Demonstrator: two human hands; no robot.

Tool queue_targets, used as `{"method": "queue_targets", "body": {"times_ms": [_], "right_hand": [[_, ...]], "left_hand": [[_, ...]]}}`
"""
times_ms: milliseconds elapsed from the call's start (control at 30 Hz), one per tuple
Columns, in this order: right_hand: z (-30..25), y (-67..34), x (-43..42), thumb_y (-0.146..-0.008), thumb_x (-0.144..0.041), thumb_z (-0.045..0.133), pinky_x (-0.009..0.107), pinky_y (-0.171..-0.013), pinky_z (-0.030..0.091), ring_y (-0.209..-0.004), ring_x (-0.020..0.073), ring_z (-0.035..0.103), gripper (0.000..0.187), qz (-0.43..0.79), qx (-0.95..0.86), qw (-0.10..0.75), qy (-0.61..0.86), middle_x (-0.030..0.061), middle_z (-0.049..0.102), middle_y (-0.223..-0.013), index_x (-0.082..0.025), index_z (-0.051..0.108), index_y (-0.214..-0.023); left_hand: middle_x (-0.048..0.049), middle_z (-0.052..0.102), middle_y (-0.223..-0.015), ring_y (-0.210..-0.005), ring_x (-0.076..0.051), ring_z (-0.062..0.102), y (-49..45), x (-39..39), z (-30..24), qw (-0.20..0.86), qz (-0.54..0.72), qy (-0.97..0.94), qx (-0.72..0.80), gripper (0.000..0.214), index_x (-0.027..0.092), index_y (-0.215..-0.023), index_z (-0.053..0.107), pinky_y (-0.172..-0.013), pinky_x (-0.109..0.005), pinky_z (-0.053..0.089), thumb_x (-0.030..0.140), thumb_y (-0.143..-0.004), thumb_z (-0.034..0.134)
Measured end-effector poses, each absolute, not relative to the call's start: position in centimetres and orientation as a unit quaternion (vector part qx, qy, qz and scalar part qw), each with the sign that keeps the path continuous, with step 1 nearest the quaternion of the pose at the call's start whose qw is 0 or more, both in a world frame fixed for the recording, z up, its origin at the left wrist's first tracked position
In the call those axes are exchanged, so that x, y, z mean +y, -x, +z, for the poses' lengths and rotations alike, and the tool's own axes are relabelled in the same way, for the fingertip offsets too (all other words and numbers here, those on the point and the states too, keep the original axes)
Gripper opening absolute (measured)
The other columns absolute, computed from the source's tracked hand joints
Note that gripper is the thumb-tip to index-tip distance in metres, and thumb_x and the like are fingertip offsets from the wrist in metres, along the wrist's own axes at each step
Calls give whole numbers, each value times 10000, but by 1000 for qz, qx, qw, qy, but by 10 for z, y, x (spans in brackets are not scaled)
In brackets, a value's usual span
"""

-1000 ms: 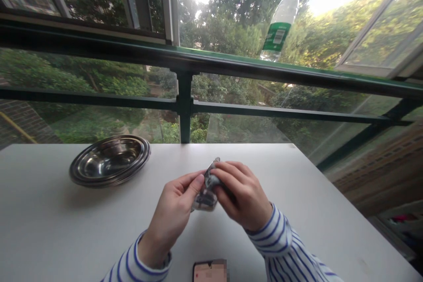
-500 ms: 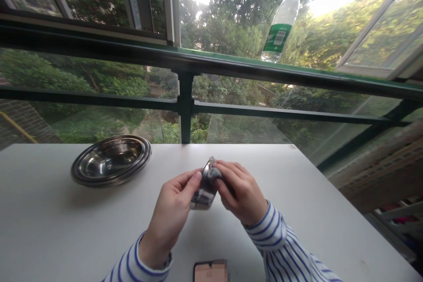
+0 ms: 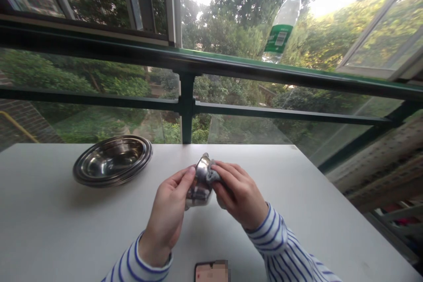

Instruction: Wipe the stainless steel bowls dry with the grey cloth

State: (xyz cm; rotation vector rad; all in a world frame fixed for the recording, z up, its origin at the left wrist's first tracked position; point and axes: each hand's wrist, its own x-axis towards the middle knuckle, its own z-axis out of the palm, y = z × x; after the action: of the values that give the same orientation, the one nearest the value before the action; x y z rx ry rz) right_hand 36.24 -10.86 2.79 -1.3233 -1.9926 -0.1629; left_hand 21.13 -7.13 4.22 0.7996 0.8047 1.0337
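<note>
A small shiny steel bowl (image 3: pixel 199 182) is held on its side just above the white table (image 3: pixel 49 224), near the middle. My left hand (image 3: pixel 168 211) grips its left side, thumb and fingers closed on the rim. My right hand (image 3: pixel 239 194) is closed on a small grey cloth (image 3: pixel 212 177) pressed against the bowl's right side. Both sleeves are white with blue stripes.
Stacked steel plates (image 3: pixel 113 160) lie at the back left of the table. A phone (image 3: pixel 211 272) rests at the near edge. A plastic water bottle (image 3: pixel 281 22) stands on the green railing (image 3: pixel 231 68) beyond the table, with windows and trees behind.
The bowl has turned and shifted slightly left and up between my hands. My right hand moved a little along it with the cloth.
</note>
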Motion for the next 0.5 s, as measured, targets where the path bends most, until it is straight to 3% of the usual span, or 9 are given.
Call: {"method": "queue_targets", "body": {"times_ms": [500], "right_hand": [[34, -344, -121, -812, -205, 495, 428, -878, 432, -1105, 252, 454, 317, -135, -843, 293, 429, 61, 538, -1239, -184, 560, -1121]], "left_hand": [[-42, 677, -794, -683, -119, 596, -209, -71, 44, 748, 443, -376, 321, 266, 150, -940, 687, -633, -216, 467, 325, -760, 601]]}}
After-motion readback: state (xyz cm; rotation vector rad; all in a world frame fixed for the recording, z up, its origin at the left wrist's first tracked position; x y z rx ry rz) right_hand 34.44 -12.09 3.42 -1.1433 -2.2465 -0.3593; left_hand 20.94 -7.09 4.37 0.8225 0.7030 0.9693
